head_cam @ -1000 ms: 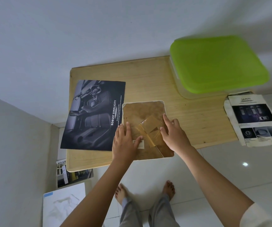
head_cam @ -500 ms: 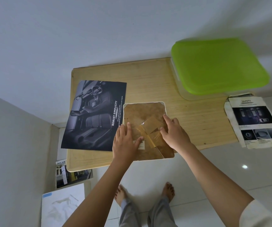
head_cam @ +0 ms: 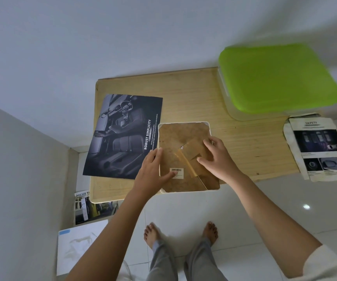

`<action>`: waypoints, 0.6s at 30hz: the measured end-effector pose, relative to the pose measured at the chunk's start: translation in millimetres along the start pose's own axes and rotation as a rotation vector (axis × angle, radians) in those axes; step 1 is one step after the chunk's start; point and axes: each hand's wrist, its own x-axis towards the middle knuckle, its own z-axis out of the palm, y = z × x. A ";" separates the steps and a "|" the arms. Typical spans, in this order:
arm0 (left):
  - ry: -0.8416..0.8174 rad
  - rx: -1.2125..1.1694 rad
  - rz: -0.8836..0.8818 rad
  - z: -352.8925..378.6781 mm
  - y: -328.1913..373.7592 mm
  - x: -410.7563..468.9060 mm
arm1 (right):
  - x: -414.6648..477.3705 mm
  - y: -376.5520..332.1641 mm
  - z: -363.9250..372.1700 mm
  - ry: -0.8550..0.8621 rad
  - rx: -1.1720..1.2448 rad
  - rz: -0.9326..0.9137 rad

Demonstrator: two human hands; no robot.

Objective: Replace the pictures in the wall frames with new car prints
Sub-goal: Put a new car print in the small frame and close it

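The left hand (head_cam: 153, 173) lies flat against the left edge of the picture frame (head_cam: 175, 138). Its fingers are nearly straight along the white rim, and its thumb reaches in to press beside the barcode label (head_cam: 176, 170) on the brown backing; it grips nothing. The right hand (head_cam: 218, 159) rests on the right half of the same backing with its fingers spread and loosely bent. Its fingertips touch the folding stand flap (head_cam: 192, 151) without curling round it. The frame lies face down on the wooden table (head_cam: 244, 142), its near edge hanging slightly past the table's front edge. Just left of the frame, touching its side, a dark car print (head_cam: 121, 136) showing a cabin interior lies flat on the table. Beyond the frame to the right, a clear container with a green lid (head_cam: 275, 80) sits at the table's far corner. Well to the frame's right, off the table's end, lies a crumpled safety leaflet (head_cam: 321, 147). Below and left of the frame, a car brochure (head_cam: 90, 207) shows from under the table, with a white sheet (head_cam: 76, 246) nearer still on the tiled floor. The person's bare feet (head_cam: 151, 234) stand directly in front of the frame.
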 end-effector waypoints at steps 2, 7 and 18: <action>-0.105 -0.004 -0.001 -2.7 -1.9 -4.3 | -11.9 10.2 -4.2 -0.109 0.130 -0.001; -0.195 0.005 -0.025 -3.4 1.3 -6.9 | -28.1 20.5 -10.4 -0.305 0.149 -0.005; -0.143 0.087 -0.021 -3.9 3.0 -2.8 | -21.6 23.4 -6.7 -0.291 0.159 0.006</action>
